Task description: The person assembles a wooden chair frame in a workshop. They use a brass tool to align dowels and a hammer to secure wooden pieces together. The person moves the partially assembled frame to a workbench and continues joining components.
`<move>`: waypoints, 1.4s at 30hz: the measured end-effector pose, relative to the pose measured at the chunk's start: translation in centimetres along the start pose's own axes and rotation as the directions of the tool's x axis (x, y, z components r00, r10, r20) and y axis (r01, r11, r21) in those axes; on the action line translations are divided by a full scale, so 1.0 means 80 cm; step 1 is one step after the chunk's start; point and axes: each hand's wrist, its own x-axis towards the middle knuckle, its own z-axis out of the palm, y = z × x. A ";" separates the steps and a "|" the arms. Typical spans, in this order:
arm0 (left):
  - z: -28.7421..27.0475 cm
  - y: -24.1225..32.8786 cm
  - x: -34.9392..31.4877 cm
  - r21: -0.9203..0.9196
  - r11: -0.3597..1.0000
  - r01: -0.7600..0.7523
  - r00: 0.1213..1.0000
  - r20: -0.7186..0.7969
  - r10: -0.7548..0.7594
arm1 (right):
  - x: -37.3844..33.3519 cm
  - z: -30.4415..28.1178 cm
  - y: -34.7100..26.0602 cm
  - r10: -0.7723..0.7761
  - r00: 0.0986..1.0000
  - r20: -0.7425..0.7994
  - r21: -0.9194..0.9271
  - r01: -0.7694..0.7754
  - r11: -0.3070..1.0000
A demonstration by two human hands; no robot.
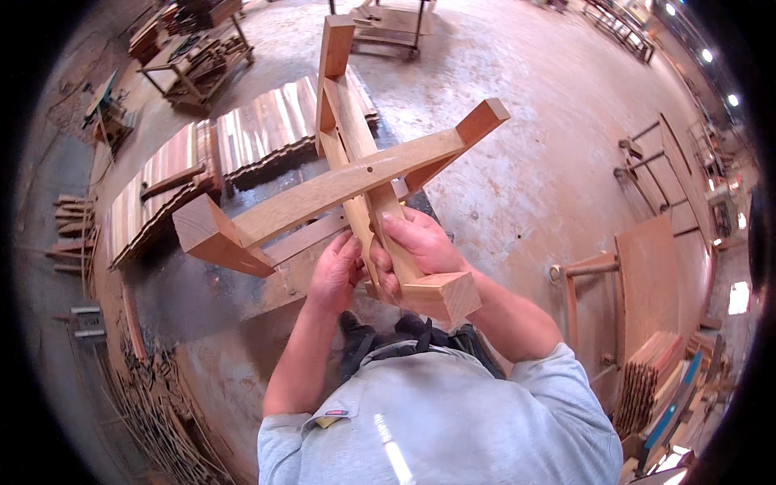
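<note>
Near centre | fingers of right hand (420, 242) and left hand (333, 275) hold wooden frame (323, 192) | bars (424, 156) crossed, seemingly joined | remainder unclear

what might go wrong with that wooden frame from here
The wooden frame might tip or twist: the right hand grips it near one end, the left hand is close to that same end, and the rest reaches well out. A swinging end could also knock the striped boards, though the gap is hard to judge.
</note>
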 end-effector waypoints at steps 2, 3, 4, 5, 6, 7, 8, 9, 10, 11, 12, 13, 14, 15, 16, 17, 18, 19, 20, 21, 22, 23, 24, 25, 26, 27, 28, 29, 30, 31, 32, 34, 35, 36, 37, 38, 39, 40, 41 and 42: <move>-0.021 -0.007 -0.003 -0.090 0.995 -0.042 0.997 0.062 0.048 | 0.006 0.002 -0.002 0.040 0.999 0.019 0.023 -0.040 0.999; -0.026 -0.007 -0.002 -0.088 0.994 -0.070 0.997 -0.014 0.069 | 0.005 0.007 -0.006 0.057 0.998 0.010 0.039 -0.058 0.998; -0.026 -0.009 -0.002 -0.094 0.991 -0.094 0.992 -0.090 0.086 | 0.005 0.013 -0.007 0.081 0.997 -0.007 0.053 -0.081 0.995; -0.025 -0.009 -0.003 -0.098 0.988 -0.116 0.982 -0.163 0.100 | 0.005 0.018 -0.007 0.096 0.995 -0.005 0.078 -0.095 0.992; -0.024 -0.008 -0.005 -0.112 0.981 -0.157 0.963 -0.239 0.127 | 0.006 0.023 -0.008 0.109 0.994 -0.006 0.102 -0.108 0.989; -0.022 -0.005 -0.005 -0.125 0.972 -0.201 0.938 -0.309 0.155 | 0.008 0.026 -0.009 0.120 0.993 -0.006 0.121 -0.118 0.986; -0.023 -0.002 -0.004 -0.135 0.960 -0.246 0.909 -0.377 0.180 | 0.010 0.028 -0.010 0.139 0.990 0.036 0.124 -0.143 0.982; -0.026 0.002 -0.001 -0.135 0.941 -0.310 0.899 -0.365 0.244 | 0.013 0.031 -0.008 0.130 0.990 0.049 0.155 -0.136 0.979; -0.029 0.005 0.002 -0.140 0.918 -0.370 0.886 -0.349 0.304 | 0.013 0.034 -0.005 0.118 0.991 0.057 0.184 -0.127 0.975; -0.032 0.008 0.005 -0.145 0.892 -0.429 0.869 -0.335 0.364 | 0.015 0.036 -0.003 0.107 0.992 0.064 0.213 -0.118 0.970; -0.036 0.010 0.006 -0.148 0.880 -0.451 0.861 -0.332 0.386 | 0.018 0.039 -0.001 0.099 0.991 0.095 0.235 -0.119 0.965; -0.041 0.014 0.006 -0.146 0.869 -0.473 0.851 -0.331 0.407 | 0.023 0.041 0.001 0.090 0.988 0.127 0.262 -0.121 0.958; -0.045 0.018 0.005 -0.144 0.858 -0.493 0.841 -0.330 0.428 | 0.027 0.044 0.003 0.080 0.984 0.159 0.288 -0.124 0.950; -0.048 0.024 0.004 -0.089 0.860 -0.503 0.825 -0.346 0.447 | 0.030 0.047 0.003 0.087 0.984 0.157 0.262 -0.127 0.957; -0.050 0.029 0.001 -0.036 0.861 -0.508 0.810 -0.360 0.463 | 0.032 0.049 0.004 0.095 0.984 0.150 0.236 -0.129 0.963; -0.051 0.035 -0.001 0.016 0.860 -0.510 0.795 -0.373 0.479 | 0.034 0.050 0.005 0.102 0.985 0.142 0.209 -0.130 0.969; -0.053 0.039 -0.003 0.059 0.861 -0.505 0.784 -0.384 0.487 | 0.035 0.054 0.002 0.124 0.985 0.119 0.184 -0.144 0.972; -0.056 0.045 -0.006 0.104 0.861 -0.498 0.773 -0.397 0.495 | 0.036 0.062 -0.001 0.145 0.985 0.096 0.161 -0.159 0.974; -0.057 0.050 -0.009 0.148 0.860 -0.489 0.762 -0.408 0.503 | 0.037 0.068 -0.005 0.166 0.984 0.072 0.139 -0.175 0.975; -0.055 0.055 -0.011 0.150 0.838 -0.525 0.732 -0.423 0.534 | 0.038 0.072 -0.006 0.157 0.986 0.061 0.135 -0.164 0.977; -0.050 0.062 -0.012 0.154 0.811 -0.564 0.696 -0.439 0.567 | 0.040 0.076 -0.009 0.151 0.987 0.054 0.129 -0.156 0.979; -0.049 0.067 -0.014 0.159 0.783 -0.601 0.659 -0.456 0.599 | 0.041 0.080 -0.011 0.144 0.988 0.048 0.123 -0.149 0.981; -0.052 0.071 -0.016 0.225 0.776 -0.589 0.647 -0.443 0.620 | 0.041 0.083 -0.013 0.144 0.989 0.028 0.084 -0.146 0.986; -0.056 0.075 -0.019 0.288 0.767 -0.574 0.640 -0.427 0.639 | 0.041 0.085 -0.014 0.130 0.991 0.037 0.085 -0.133 0.987; -0.059 0.079 -0.021 0.350 0.753 -0.557 0.632 -0.409 0.658 | 0.040 0.086 -0.014 0.116 0.992 0.046 0.086 -0.120 0.989; -0.060 0.084 -0.021 0.381 0.738 -0.557 0.623 -0.397 0.674 | 0.040 0.088 -0.015 0.102 0.993 0.056 0.086 -0.107 0.991; -0.059 0.090 -0.021 0.415 0.721 -0.555 0.612 -0.383 0.692 | 0.041 0.090 -0.014 0.082 0.991 0.107 0.142 -0.097 0.985; -0.059 0.096 -0.022 0.449 0.702 -0.553 0.602 -0.367 0.709 | 0.042 0.090 -0.012 0.059 0.986 0.156 0.198 -0.090 0.976; -0.059 0.102 -0.025 0.515 0.651 -0.557 0.574 -0.328 0.750 | 0.043 0.089 -0.010 0.033 0.978 0.204 0.253 -0.085 0.964; -0.059 0.107 -0.028 0.573 0.597 -0.561 0.547 -0.285 0.787 | 0.042 0.088 -0.009 -0.001 0.966 0.260 0.318 -0.085 0.944; -0.058 0.112 -0.030 0.628 0.539 -0.561 0.522 -0.238 0.819 | 0.042 0.086 -0.008 -0.039 0.949 0.312 0.381 -0.088 0.920; -0.059 0.122 -0.035 0.643 0.504 -0.577 0.561 -0.136 0.816 | 0.039 0.087 -0.010 -0.113 0.925 0.363 0.478 -0.081 0.875; -0.060 0.127 -0.038 0.650 0.487 -0.584 0.579 -0.087 0.811 | 0.038 0.089 -0.011 -0.131 0.923 0.363 0.483 -0.065 0.873; -0.058 0.132 -0.039 0.599 0.533 -0.598 0.617 -0.081 0.783 | 0.037 0.091 -0.011 -0.151 0.920 0.361 0.488 -0.048 0.872; -0.054 0.139 -0.038 0.544 0.580 -0.607 0.656 -0.070 0.752 | 0.034 0.093 -0.011 -0.173 0.919 0.355 0.493 -0.027 0.869; -0.050 0.145 -0.038 0.486 0.626 -0.609 0.694 -0.055 0.718 | 0.034 0.094 -0.011 -0.191 0.914 0.359 0.502 -0.017 0.864; -0.049 0.151 -0.038 0.531 0.602 -0.596 0.709 -0.002 0.705 | 0.033 0.094 -0.011 -0.201 0.909 0.364 0.515 -0.017 0.857; -0.049 0.156 -0.037 0.572 0.575 -0.586 0.723 0.047 0.689 | 0.031 0.092 -0.010 -0.207 0.906 0.370 0.524 -0.020 0.851; -0.057 0.153 -0.028 0.542 0.587 -0.602 0.734 0.085 0.674 | 0.030 0.090 -0.010 -0.213 0.902 0.376 0.534 -0.023 0.845; -0.065 0.154 -0.018 0.511 0.596 -0.620 0.739 0.125 0.662 | 0.030 0.089 -0.012 -0.213 0.899 0.382 0.532 -0.026 0.846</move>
